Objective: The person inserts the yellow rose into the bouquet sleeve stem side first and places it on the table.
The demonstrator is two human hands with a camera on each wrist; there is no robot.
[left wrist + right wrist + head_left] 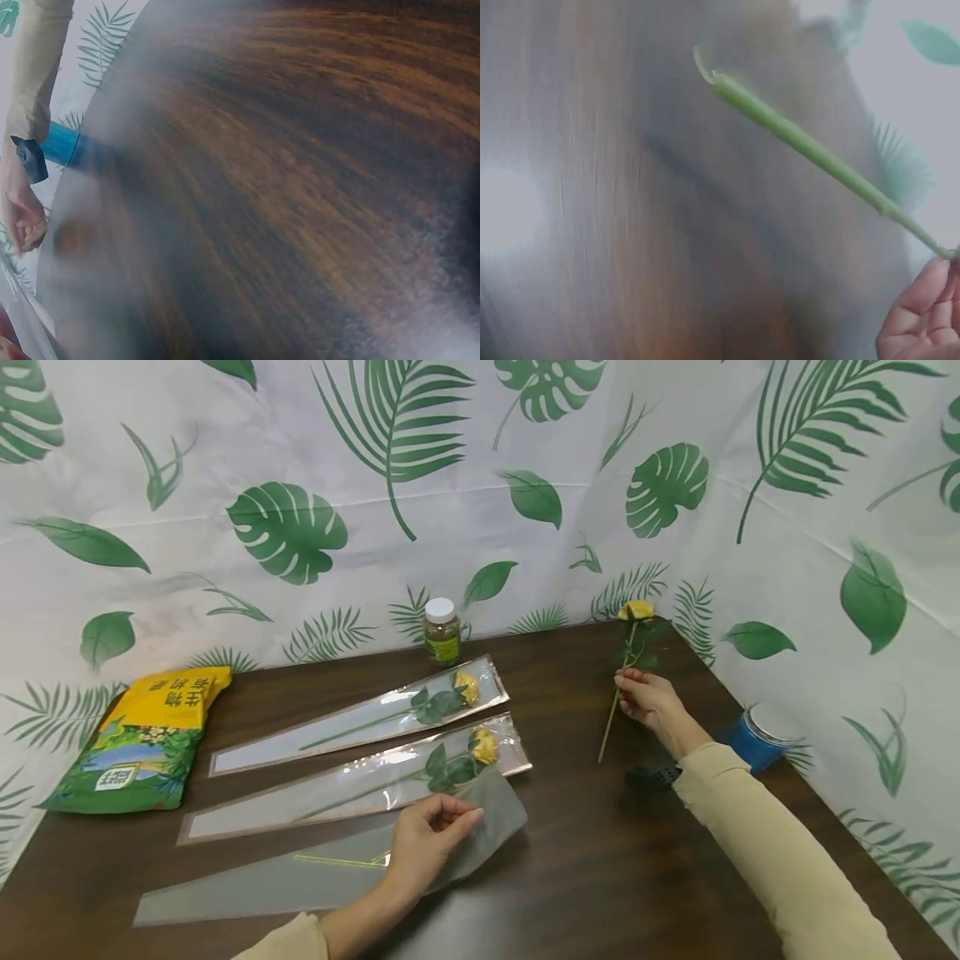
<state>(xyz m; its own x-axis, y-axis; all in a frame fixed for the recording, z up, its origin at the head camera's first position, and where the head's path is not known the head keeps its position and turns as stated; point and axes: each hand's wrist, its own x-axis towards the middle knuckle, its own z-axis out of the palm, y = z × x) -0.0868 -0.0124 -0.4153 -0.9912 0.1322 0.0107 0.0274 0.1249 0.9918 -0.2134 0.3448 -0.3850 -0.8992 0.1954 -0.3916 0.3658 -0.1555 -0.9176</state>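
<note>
My right hand [648, 700] pinches a yellow rose [636, 610] by its stem, bloom upward, above the table's right part. In the right wrist view the cut end of the green stem [802, 141] sticks out from the fingers [922, 304]. With thumb and fingers my left hand [423, 847] pinches a clear flower sleeve [491, 831] near its wide end, which is raised off the table. The sleeve's narrow end lies flat at the left. In the left wrist view this hand is mostly out of sight.
Two sleeved yellow roses [483, 746] [465, 687] lie side by side beyond the left hand. A yellow-green bag [138, 743] lies at the left. A white-capped jar [442, 635] stands at the back, and a blue can [757, 739] at the right edge of the dark table [585, 877].
</note>
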